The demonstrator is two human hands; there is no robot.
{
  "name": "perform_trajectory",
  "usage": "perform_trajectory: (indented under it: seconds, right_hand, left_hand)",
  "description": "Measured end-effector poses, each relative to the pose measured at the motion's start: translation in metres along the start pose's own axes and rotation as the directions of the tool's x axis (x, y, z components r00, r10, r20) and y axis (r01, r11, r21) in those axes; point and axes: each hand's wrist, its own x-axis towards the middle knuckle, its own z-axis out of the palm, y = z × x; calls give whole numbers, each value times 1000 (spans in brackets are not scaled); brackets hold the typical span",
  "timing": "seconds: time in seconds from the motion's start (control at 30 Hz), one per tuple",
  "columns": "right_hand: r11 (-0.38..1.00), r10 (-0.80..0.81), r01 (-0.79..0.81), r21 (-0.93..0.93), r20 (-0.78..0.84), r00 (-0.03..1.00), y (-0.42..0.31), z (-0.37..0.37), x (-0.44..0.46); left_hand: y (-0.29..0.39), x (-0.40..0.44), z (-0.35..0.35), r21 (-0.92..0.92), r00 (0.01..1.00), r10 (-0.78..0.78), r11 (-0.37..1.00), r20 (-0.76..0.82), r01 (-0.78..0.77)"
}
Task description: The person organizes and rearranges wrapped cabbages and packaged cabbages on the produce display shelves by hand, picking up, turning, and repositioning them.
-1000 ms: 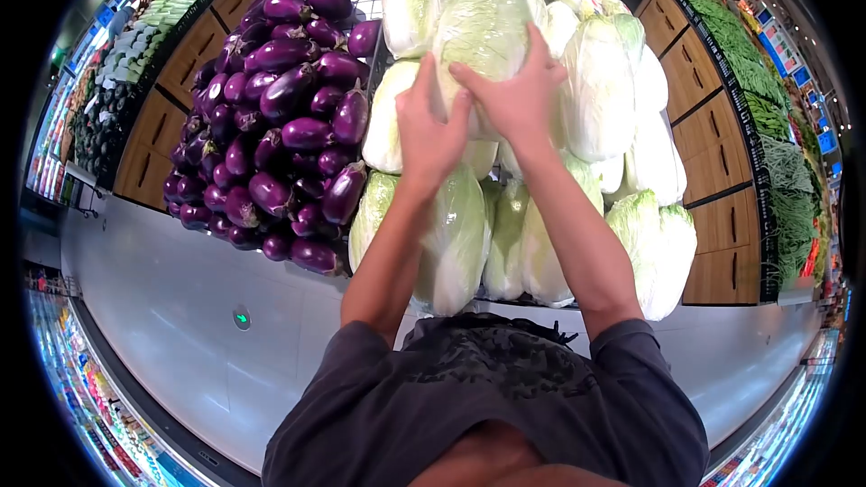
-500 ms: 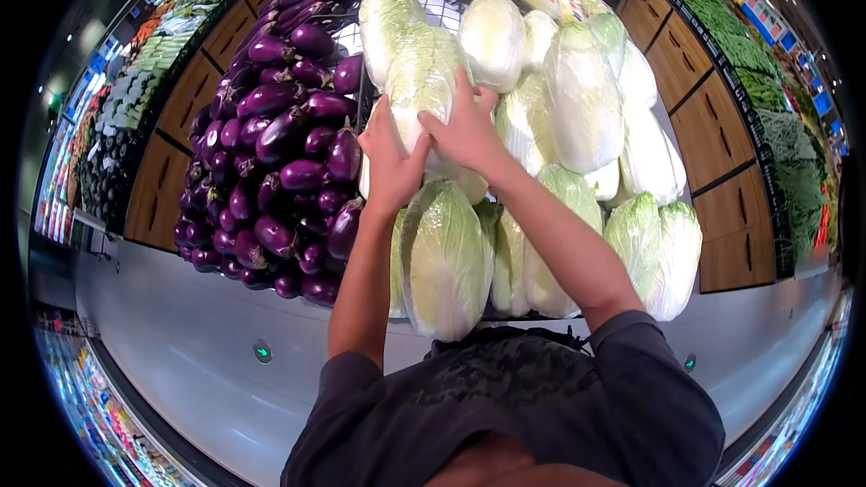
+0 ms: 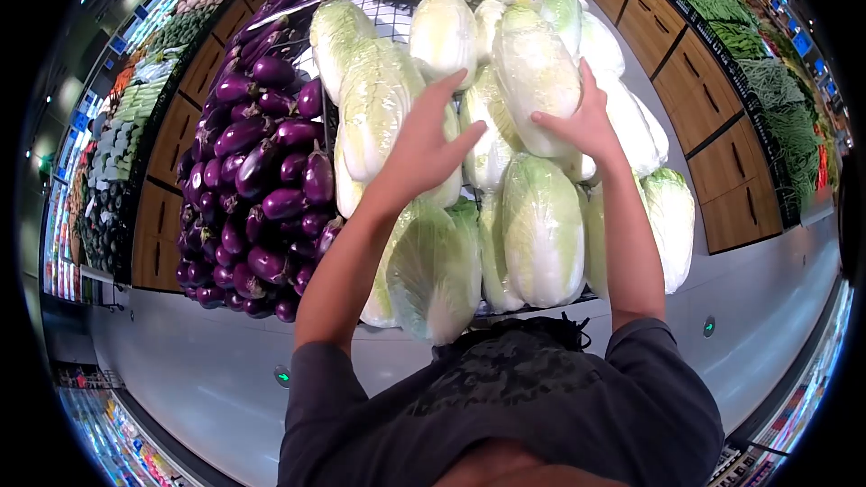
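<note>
My left hand (image 3: 428, 144) is open, its fingers spread over the gap between two wrapped napa cabbages; nothing is held in it. To its left lies a pale green cabbage (image 3: 372, 113) in clear film. My right hand (image 3: 582, 122) is open too, thumb and fingers apart at the lower right side of a large whitish cabbage (image 3: 532, 68), which lies on top of others. Whether the fingers press on it is hard to tell. Nearer my body sit more wrapped cabbages, one upright (image 3: 543, 234) between my forearms.
Purple eggplants (image 3: 257, 162) are heaped along the left side of the cabbages. A wire rack (image 3: 388, 18) shows behind. Wooden drawer cabinets (image 3: 708, 95) with green vegetables stand at the right, and similar produce shelves (image 3: 167, 158) at the left. Grey floor (image 3: 207, 361) surrounds the display.
Both hands have left the pale green cabbage on the left and moved apart. My right hand has shifted right to the large whitish cabbage. The view has also turned.
</note>
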Motion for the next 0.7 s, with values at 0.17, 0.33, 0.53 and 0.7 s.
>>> perform_trajectory:
  seconds: [0.17,0.33,0.53,0.7]
  right_hand:
    - [898,-25,-24,440,105,994,-7,-12,-8]
    - [942,-70,49,331,50,996,-10,0,0]
    - [848,-19,-119,517,254,967,-66,-8,-23]
    - [797,-118,-116,593,341,933,-70,42,-22]
  left_hand:
    - [-8,64,88,-391,934,-333,849,125,355]
    - [0,72,105,-558,923,-383,760,30,333]
    - [27,69,46,-324,879,-477,830,8,454]
    - [-5,60,9,-366,883,-469,819,17,442]
